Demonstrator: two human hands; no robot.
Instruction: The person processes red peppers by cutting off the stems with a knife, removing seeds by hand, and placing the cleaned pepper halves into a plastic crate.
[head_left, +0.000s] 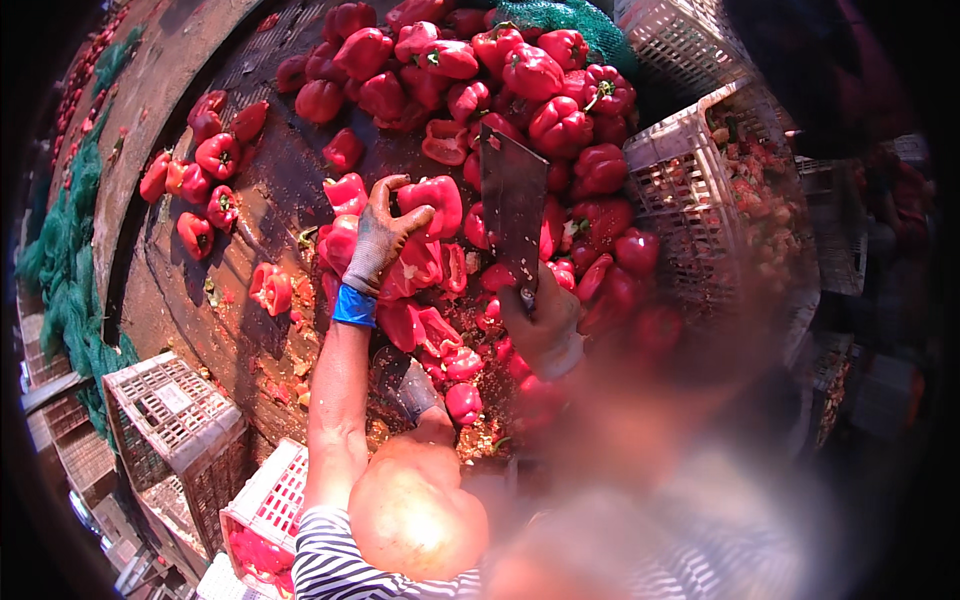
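My left hand (386, 232), in a soiled knit glove with a blue band at the wrist, has thumb and forefinger around a red bell pepper (439, 206). In my right hand (544, 319), also gloved, is the handle of a broad cleaver (514, 202), its dark blade pointing up the view. The blade is over a large pile of whole red bell peppers (532, 71). Cut pepper pieces (439, 334) lie below and around my left hand, among scattered seeds. A blur covers the lower right, including my right forearm.
Several peppers (217, 155) lie apart at left. A plastic crate of reddish scraps (675, 142) stands right. Another crate (172, 405) and one holding red pieces (262, 487) stand lower left. Green netting (64, 277) lies far left. A dark boot-like thing (409, 382) is near the cut pieces.
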